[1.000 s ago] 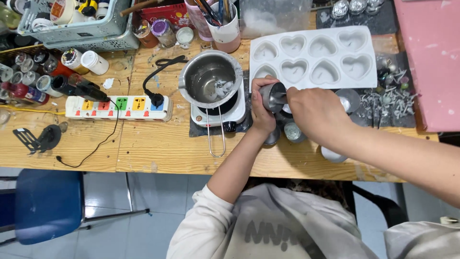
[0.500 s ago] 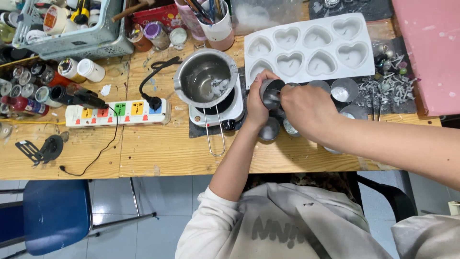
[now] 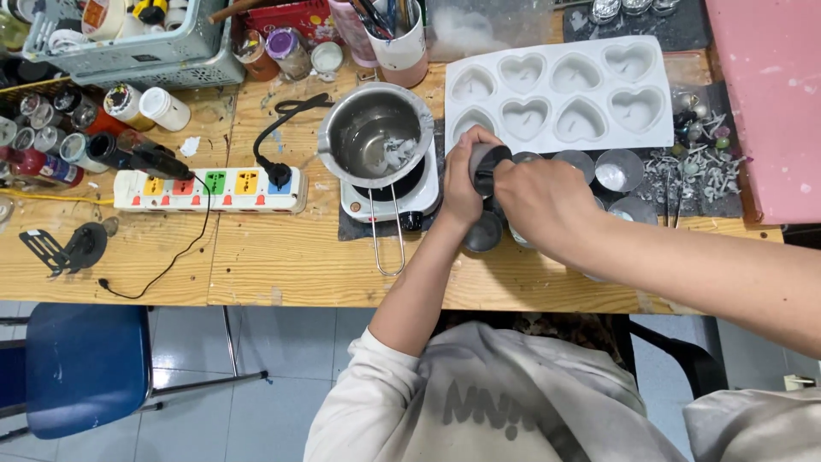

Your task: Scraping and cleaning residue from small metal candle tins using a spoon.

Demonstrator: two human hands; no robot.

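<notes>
Left hand (image 3: pixel 462 184) is wrapped tight around a small dark grey cylindrical tin (image 3: pixel 487 162), and the right hand (image 3: pixel 547 205) is curled over its other side, so both grip it just above the wooden bench (image 3: pixel 282 257). Left of them sits a steel pot (image 3: pixel 376 137) on a little white hotplate (image 3: pixel 389 201). Behind is a white heart-shaped silicone mould (image 3: pixel 560 98), with round metal cups (image 3: pixel 620 169) crowding the right. Bench front edge has open room.

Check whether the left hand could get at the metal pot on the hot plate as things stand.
Probably yes. The left hand grips a dark cylinder just right of the metal pot, with nothing between them, but it would have to let go first.
</notes>
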